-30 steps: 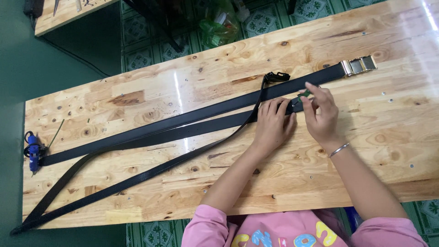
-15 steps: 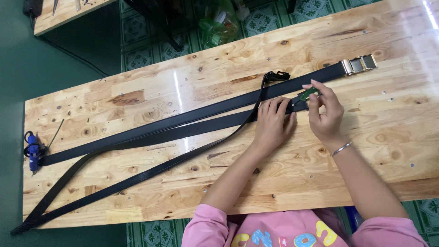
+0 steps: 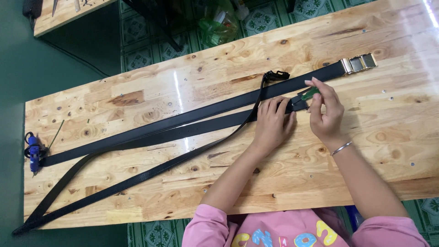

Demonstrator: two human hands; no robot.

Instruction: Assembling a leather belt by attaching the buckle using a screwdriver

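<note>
Head cam, looking down on wooden table [image 3: 137, 98]. Two black belts lie lengthwise on it, long axes running L-low to R-high across the board. Upper belt [image 3: 219, 106] ends at R in a gold buckle [image 3: 360, 63]. Lower belt [image 3: 183, 132] has its R end right under the hands. L hand [image 3: 273, 124] flat, palm down, fingers spread on lower belt just short of its end; pressing, not gripping. R hand [image 3: 325, 112] pinched on a small green tool [image 3: 311, 93], tip touching the belt end just R of the L fingertips. Both hands sit at the same belt end, R hand nearer the tip; rest of the belt trails away to the L. Thin black strap [image 3: 151, 171] with clip [image 3: 276, 75] crosses both belts. Blue tool [image 3: 34, 153] at far L edge, well apart.
</note>
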